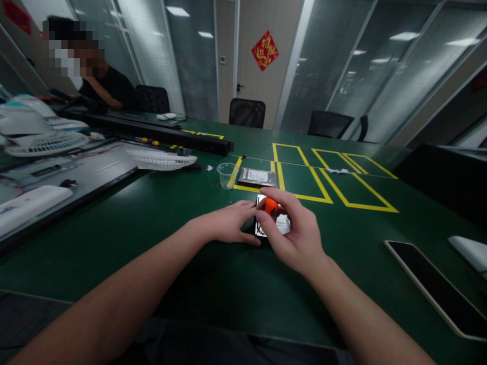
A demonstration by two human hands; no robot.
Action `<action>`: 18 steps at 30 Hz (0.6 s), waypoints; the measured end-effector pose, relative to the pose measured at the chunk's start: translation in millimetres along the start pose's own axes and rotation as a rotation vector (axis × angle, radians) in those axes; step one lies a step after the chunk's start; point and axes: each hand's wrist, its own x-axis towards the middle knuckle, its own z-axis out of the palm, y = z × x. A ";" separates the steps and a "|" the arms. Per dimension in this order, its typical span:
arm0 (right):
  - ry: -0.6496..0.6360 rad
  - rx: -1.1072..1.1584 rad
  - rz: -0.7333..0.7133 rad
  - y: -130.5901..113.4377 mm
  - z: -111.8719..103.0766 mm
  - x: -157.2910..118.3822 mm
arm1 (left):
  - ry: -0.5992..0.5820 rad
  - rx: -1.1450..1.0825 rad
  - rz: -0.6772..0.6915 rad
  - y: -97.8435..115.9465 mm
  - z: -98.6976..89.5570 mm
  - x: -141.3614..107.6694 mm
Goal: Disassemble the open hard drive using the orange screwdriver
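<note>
A silver hard drive (282,223) lies on the green table in front of me, partly covered by my fingers. My left hand (233,222) grips its left side, with the thumb at the near corner and the fingers at the far one. My right hand (300,228) is closed around the orange handle of a screwdriver (270,205), held roughly upright over the drive. The screwdriver's tip is hidden. Just beyond my hands, a second hard drive (257,177) rests label up beside a clear plastic cup (227,176).
Yellow tape outlines (304,196) mark the green table (182,289). A phone (437,286) lies at the right. To the left are a large flat panel (101,170), white fan parts (162,159) and a long black bar (198,142). A person (110,83) sits at the far left.
</note>
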 end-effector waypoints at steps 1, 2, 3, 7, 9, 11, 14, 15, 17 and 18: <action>0.008 -0.007 0.003 0.5 0.1 -0.3 | -0.003 0.003 0.007 -0.9 0.3 -0.1; 0.017 -0.015 0.008 0.9 0.3 -0.7 | -0.008 0.007 0.012 -1.8 0.6 -0.2; 0.026 -0.023 0.015 1.2 0.5 -1.0 | -0.012 0.014 0.014 -2.4 0.7 -0.2; 0.041 -0.041 0.048 2.1 1.5 -2.2 | -0.025 0.045 -0.008 -3.1 0.5 0.2; 0.045 -0.041 0.055 2.7 2.0 -2.9 | -0.030 0.047 -0.020 -2.5 0.2 0.4; 0.046 -0.037 0.050 3.8 2.2 -3.4 | -0.038 0.041 -0.026 -1.9 -0.1 0.4; 0.040 -0.014 0.028 5.5 2.1 -3.3 | -0.041 0.037 -0.012 -1.8 -0.3 0.2; 0.035 -0.003 0.020 5.9 2.0 -2.9 | -0.037 0.036 -0.001 -2.0 -0.3 0.2; 0.025 0.014 0.010 6.0 1.7 -1.9 | -0.029 0.036 0.014 -2.0 -0.4 0.2; 0.020 0.017 0.010 5.7 1.4 -1.3 | -0.028 0.037 0.013 -1.7 -0.6 0.2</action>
